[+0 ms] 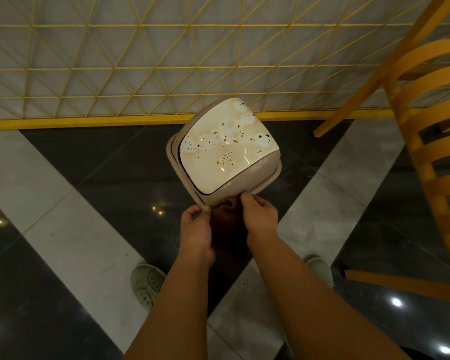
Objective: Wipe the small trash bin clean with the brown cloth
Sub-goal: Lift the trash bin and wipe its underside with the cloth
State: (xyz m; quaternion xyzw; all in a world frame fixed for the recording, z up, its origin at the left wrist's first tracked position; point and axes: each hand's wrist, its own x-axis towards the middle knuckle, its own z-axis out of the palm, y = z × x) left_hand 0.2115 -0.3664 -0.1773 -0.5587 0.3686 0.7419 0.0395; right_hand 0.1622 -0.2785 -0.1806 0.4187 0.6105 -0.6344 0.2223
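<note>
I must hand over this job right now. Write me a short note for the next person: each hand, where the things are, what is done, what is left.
Left hand: pinches the near rim of the small trash bin.
Right hand: grips the same rim, beside the left.
Bin: held up above the floor, its lid facing the camera.
Brown cloth: a dark brown piece hangs between the hands, partly hidden; probably the cloth.
Done: nothing visible; the lid is covered with brown spots and pale stains.
Left: wipe the lid and body clean.
</note>
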